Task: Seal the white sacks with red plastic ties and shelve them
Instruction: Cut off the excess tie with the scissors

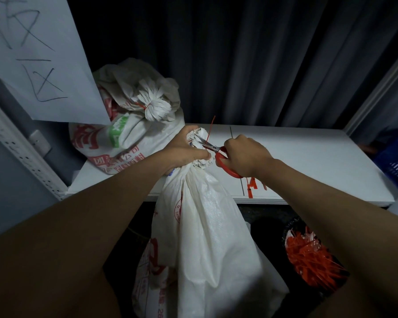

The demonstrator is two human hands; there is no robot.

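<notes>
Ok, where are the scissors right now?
Centre of the head view: the red-handled scissors are in the right hand, blades at the red tie on the sack neck gripped by the left hand.

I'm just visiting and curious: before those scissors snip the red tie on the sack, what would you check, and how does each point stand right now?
1. Neck of the white sack gripped firmly by the left hand: ok.
2. Red tie standing free above the neck: ok.
3. Scissors held in the right hand, blades open at the tie: ok.
4. Left fingers clear of the blades: cannot tell, they are very close.
5. Tie pulled tight around the neck: cannot tell, the hand hides it.
6. Room on the shelf beside the sealed sack: ok.
</notes>
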